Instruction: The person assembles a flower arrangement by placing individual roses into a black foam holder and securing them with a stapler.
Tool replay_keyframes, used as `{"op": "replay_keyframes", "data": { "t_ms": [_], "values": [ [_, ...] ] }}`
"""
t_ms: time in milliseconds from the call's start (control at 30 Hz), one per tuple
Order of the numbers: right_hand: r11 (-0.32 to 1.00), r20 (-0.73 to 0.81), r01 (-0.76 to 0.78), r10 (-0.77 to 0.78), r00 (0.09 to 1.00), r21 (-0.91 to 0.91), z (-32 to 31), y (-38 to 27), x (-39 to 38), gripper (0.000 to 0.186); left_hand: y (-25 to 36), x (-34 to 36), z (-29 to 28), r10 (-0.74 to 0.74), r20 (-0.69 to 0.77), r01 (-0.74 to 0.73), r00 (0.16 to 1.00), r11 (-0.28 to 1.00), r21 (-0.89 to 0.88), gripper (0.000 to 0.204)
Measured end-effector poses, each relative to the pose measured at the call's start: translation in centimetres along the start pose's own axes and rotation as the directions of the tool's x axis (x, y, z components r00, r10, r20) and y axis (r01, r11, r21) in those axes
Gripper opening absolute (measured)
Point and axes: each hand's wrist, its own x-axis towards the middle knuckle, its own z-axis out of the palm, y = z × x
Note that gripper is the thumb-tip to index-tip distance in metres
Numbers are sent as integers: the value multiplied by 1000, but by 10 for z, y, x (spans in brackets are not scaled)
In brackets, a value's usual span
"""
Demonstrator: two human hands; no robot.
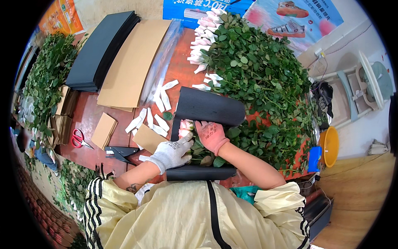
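My left hand (172, 152), in a grey-white glove, has its fingers closed around pale pink rose heads (185, 125). My right hand (212, 137), in a pink glove, curls its fingers onto the same bunch from the right. The roses lie in black corrugated wrapping, with a raised ribbed flap (209, 106) above my hands and a dark edge (199, 173) below them. Green rose leaves spread to the right. A brown card (147, 137), white strips (163, 99) and a black stapler (120, 154) lie left of my left hand.
Red scissors (78, 138), kraft cards (103, 130), black sheets (101, 50) and brown sheets (132, 62) lie on the red table (83, 108). Leafy roses with white-wrapped heads (257, 62) pile at back right; more foliage (47, 62) is at left. A yellow basin (329, 146) and chair (352, 95) stand right.
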Motion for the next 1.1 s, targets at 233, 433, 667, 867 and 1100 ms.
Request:
{"op": "replay_keyframes", "data": {
  "t_ms": [233,433,667,867,1100],
  "values": [
    [996,-44,77,-75,996,50,3,2,-6,26,-1,-2,2,17,-21,-18,1000,1000,-13,56],
    [993,51,110,-112,992,41,14,2,-3,26,0,-1,-4,14,21,-14,1000,1000,7,57],
    [987,209,115,-137,968,114,11,14,-19,28,-1,7,-12,19,21,-18,1000,998,-57,51],
    [983,450,50,-125,884,175,-17,10,-5,40,-40,17,-1,171,-116,-197,978,941,-274,40],
    [921,199,94,-180,963,378,-97,42,-26,45,-26,21,-21,197,-86,-208,977,968,-143,32]
  ]
}}
